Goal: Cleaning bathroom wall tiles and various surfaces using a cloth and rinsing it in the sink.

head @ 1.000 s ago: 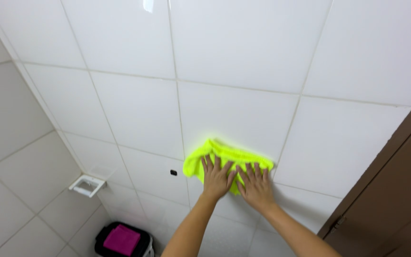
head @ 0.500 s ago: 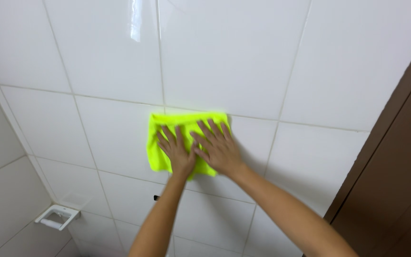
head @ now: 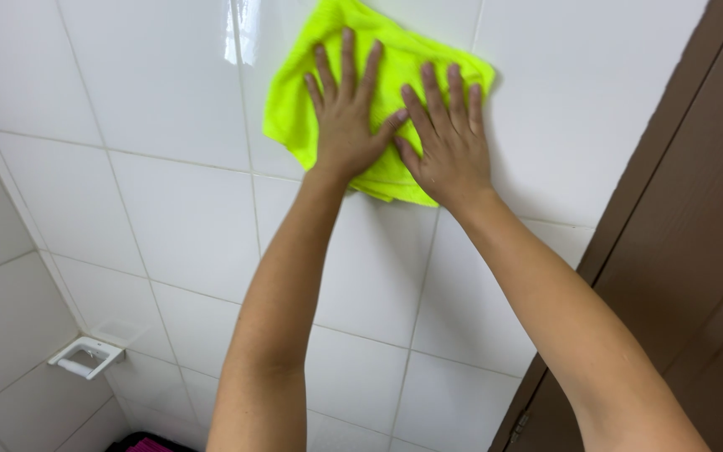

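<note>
A bright yellow-green cloth (head: 294,100) is spread flat against the white tiled wall (head: 152,201), high up. My left hand (head: 347,113) presses on its middle with fingers spread and pointing up. My right hand (head: 449,138) lies flat beside it on the cloth's right part, fingers also spread. The thumbs nearly touch. Both forearms reach up from the bottom of the view.
A dark brown door and frame (head: 696,226) run along the right edge. A white wall-mounted holder (head: 85,357) sits low on the left near the corner with the side wall. Something black and pink (head: 148,444) shows at the bottom edge.
Both hands have slid the cloth upward along the wall, from a lower tile to a higher one. The view has tilted up and closer; the holder and the black item have dropped lower.
</note>
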